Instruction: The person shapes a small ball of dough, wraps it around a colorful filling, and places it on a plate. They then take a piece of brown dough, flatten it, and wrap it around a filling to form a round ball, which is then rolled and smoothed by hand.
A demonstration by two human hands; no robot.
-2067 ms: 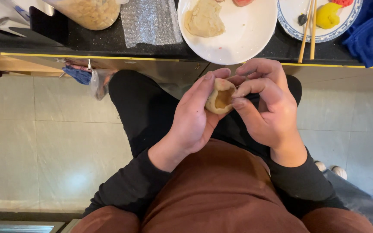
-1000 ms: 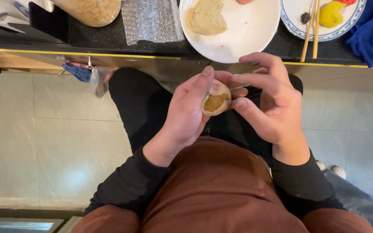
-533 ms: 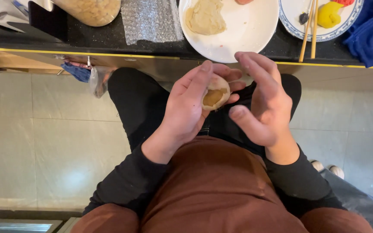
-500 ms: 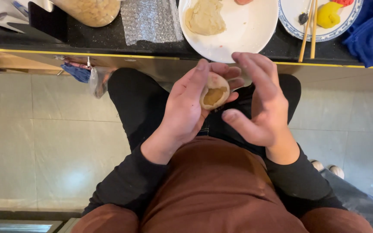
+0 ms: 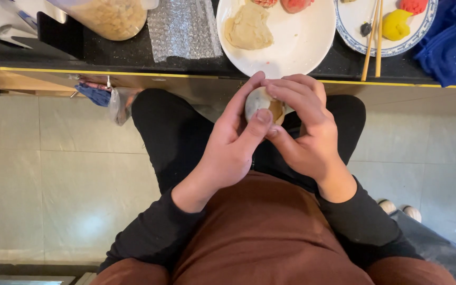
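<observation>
Dough ball (image 5: 262, 103) now nearly closed, filling less exposed than half a second ago. Held by left hand (image 5: 233, 145), pinched by right hand (image 5: 304, 134), below white plate (image 5: 312, 47) at counter edge.

My hands worked just below the counter edge (image 5: 186, 71). Above it, a white plate (image 5: 302, 42), chopsticks (image 5: 371, 42), bubble wrap (image 5: 183, 29) and a jar (image 5: 106, 18) crowded the way; below it, room stayed open over my lap.

Both hands (image 5: 270, 132) pinch a dough ball (image 5: 261, 101).
</observation>
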